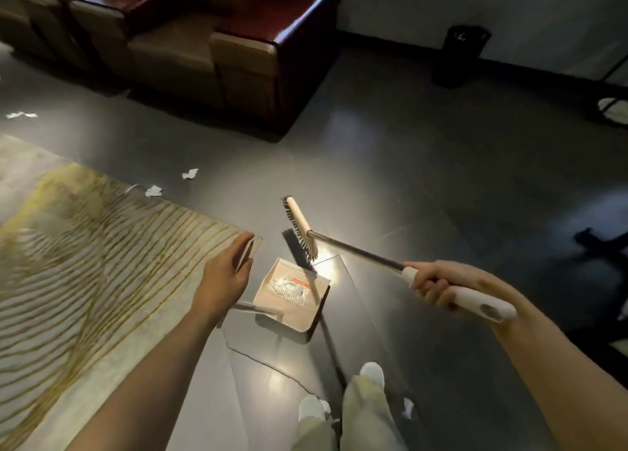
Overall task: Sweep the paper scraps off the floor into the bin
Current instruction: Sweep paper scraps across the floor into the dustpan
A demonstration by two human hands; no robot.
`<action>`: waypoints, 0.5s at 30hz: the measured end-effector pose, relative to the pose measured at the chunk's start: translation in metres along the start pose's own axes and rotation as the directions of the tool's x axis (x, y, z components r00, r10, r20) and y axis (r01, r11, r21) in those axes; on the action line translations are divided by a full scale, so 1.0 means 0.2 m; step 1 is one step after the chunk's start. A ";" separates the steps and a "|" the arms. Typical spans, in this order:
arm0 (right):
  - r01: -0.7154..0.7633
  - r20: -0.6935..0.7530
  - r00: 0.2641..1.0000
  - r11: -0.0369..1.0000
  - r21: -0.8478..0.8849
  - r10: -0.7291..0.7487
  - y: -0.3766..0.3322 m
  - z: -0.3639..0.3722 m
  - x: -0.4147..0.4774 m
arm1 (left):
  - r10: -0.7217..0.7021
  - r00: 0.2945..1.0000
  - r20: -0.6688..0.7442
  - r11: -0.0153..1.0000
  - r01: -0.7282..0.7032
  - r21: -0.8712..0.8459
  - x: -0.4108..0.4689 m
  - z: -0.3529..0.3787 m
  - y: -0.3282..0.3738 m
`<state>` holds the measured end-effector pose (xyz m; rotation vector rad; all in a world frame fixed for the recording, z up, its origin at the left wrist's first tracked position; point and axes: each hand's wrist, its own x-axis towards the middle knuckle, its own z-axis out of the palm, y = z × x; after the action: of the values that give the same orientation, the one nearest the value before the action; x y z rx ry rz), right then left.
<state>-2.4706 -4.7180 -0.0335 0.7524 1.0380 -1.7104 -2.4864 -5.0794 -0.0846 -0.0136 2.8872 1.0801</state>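
The right hand (428,285) is gripping the broom (353,248), fingers curled tightly round the white grip. The broom's long axis is running from the grip at 4 o'clock up to the brush head at 10 o'clock, with the dark bristles facing left just above the dustpan (292,301). The dustpan is sitting on the dark floor (424,178) at centre, its mouth opening toward 1 o'clock. The left hand (226,277) is hovering just left of it with straight fingers, holding nothing. Paper scraps (190,174) are lying at 10 o'clock near the rug (85,246), another by the shoes (372,374). The black bin (458,56) is standing by the wall at 1 o'clock, well apart.
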 end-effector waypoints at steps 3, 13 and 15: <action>0.070 -0.090 0.993 0.997 -0.035 -0.073 0.20 -0.02 -0.11 | 0.041 0.999 0.031 0.999 -0.041 0.026 -0.19 -0.01 0.03; 0.123 -0.438 0.886 0.987 -0.103 -0.156 1.10 -0.27 -0.28 | 0.161 0.987 0.021 0.982 -0.163 0.101 -1.03 -0.02 -0.08; 0.099 -0.488 0.859 0.985 -0.140 -0.155 1.34 -0.34 -0.34 | 0.149 0.988 -0.027 0.983 -0.145 0.114 -1.24 -0.03 -0.07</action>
<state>-2.1942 -4.6758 -0.0880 1.1095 1.5540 -1.5847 -2.2392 -5.0974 -0.0744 0.1909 3.0176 0.9451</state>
